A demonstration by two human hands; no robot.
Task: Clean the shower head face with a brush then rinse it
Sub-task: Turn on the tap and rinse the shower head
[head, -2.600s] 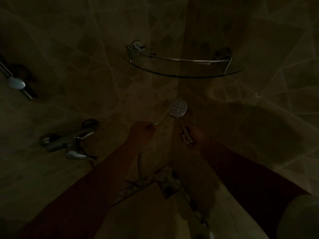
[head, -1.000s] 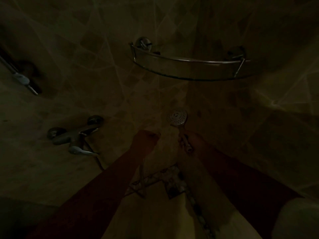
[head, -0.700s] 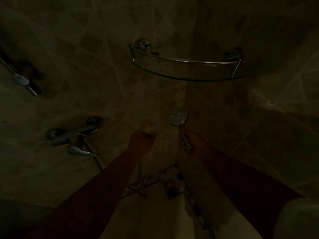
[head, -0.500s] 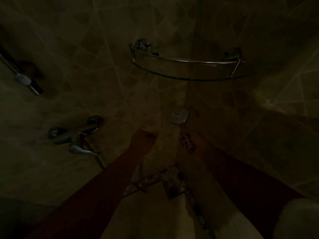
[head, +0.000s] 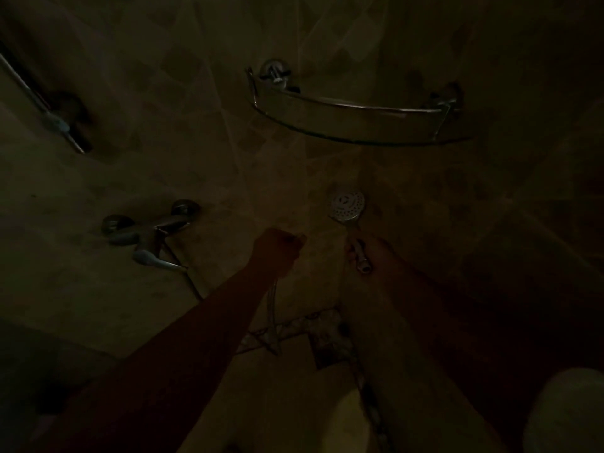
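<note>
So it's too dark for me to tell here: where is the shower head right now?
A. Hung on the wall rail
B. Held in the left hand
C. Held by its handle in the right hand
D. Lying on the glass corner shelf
C: the right hand grips the handle of the shower head, its face up toward the camera.

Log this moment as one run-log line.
right hand: grips shower head handle | left hand: fisted beside it, brush unclear | scene: very dark

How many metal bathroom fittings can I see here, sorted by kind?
Shower head: 1
Tap: 1
Corner shelf: 1
Wall rail: 1
Total: 4
</note>
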